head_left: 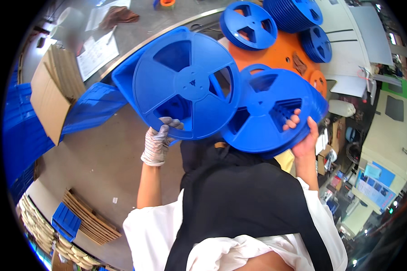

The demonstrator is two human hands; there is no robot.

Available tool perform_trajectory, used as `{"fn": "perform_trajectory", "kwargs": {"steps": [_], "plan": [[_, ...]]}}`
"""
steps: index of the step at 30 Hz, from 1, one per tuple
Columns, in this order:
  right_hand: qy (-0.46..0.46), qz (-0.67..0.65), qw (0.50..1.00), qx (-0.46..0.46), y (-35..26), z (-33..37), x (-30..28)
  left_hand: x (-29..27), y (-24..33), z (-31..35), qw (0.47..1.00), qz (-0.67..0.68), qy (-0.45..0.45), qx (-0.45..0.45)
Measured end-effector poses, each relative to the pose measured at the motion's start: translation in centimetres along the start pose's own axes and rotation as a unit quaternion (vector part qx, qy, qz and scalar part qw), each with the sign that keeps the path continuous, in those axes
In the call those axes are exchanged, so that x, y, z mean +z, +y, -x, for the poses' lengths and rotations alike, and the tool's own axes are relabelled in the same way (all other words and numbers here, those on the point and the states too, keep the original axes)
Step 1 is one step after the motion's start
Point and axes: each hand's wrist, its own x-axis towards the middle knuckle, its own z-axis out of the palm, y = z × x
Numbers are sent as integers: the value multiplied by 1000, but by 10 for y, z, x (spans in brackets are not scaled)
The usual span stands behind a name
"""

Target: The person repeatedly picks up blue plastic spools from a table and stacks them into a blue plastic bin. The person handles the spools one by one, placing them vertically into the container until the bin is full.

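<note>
My left hand, in a striped, soiled glove, is closed on the lower rim of a blue plastic reel. That reel has wide cut-out windows and is held up over a blue bin. My bare right hand grips the right edge of another blue reel, its fingers reaching in through a window. This second reel overlaps several more behind it; whether the hand holds one or more, I cannot tell. The two reels meet or overlap in front of me.
Stacks of blue reels stand on an orange surface at the far right. A grey table at the back bears papers and a brown cloth. Cardboard and blue sheets are at left, flattened cartons on the floor.
</note>
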Motion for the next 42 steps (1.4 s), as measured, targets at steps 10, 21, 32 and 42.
{"fn": "perform_trajectory", "kwargs": {"steps": [10, 21, 32, 42], "plan": [[-17, 28, 999, -4, 6, 11, -8, -61, -33, 36, 984, 154, 91, 25], [-10, 65, 998, -19, 16, 28, -10, -128, -102, -15, 874, -369, 317, -17], [-46, -1, 999, -15, 20, 43, -27, -125, -130, -102, 820, -462, 330, -79], [-216, -116, 970, -2, -9, 39, -26, 112, -29, -25, 498, -702, -338, 382]]}}
